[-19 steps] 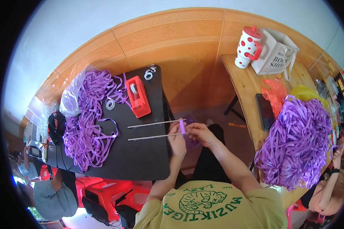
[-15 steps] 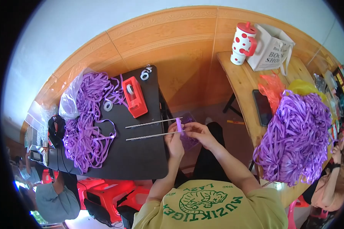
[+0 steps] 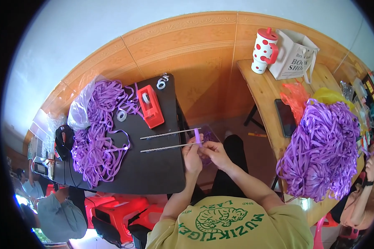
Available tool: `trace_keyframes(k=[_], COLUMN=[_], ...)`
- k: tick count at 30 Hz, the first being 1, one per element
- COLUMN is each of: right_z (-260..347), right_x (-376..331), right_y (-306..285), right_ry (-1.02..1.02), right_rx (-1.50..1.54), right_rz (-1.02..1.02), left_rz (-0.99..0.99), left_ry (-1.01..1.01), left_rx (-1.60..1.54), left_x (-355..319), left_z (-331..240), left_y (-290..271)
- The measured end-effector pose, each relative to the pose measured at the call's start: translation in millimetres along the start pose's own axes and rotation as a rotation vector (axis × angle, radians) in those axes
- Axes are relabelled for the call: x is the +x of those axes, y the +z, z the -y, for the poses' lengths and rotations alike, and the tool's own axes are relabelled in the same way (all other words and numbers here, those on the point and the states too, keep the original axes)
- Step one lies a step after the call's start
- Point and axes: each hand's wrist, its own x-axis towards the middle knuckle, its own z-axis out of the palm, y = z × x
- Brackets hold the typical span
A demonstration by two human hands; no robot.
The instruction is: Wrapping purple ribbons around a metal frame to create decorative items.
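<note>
Two thin metal rods [image 3: 164, 135] lie side by side across the right edge of the black table, their tips reaching past it. Around the tips runs a flat band of purple ribbon [image 3: 197, 135]. My left hand [image 3: 192, 158] is closed at the lower end of the band, beside the nearer rod, pinching the ribbon there. From the right, my right hand [image 3: 217, 154] meets it with bent fingers pressed together on the ribbon just below the rod tips. The fingertips partly hide each other. Under the hands shows a clear container [image 3: 210, 135] with purple ribbon in it.
On the black table [image 3: 153, 174] are a purple ribbon heap [image 3: 97, 155], a red tape dispenser [image 3: 151, 107] and tape rolls [image 3: 121, 115]. The wooden table [image 3: 257, 91] at right bears a large ribbon pile [image 3: 324, 149], phone [image 3: 284, 117], spotted tumbler [image 3: 264, 52] and bag [image 3: 294, 56]. People sit on both sides.
My right hand has drawn in and slightly down, closer to my left hand at the ribbon. The whole view has shifted slightly; the rods keep their place on the table.
</note>
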Motion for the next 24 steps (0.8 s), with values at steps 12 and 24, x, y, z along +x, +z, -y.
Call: trace_keyframes(k=[12, 24], right_z=[10, 21], right_x=[-8, -14], right_y=[25, 31], right_ry=[-0.040, -0.033], right_rx=[0.092, 0.064], right_rz=[-0.157, -0.163], left_rz=[-0.288, -0.269], left_ry=[-0.027, -0.169], left_rx=[-0.079, -0.129], left_x=[-36, -42], left_z=[-17, -51], left_y=[39, 60])
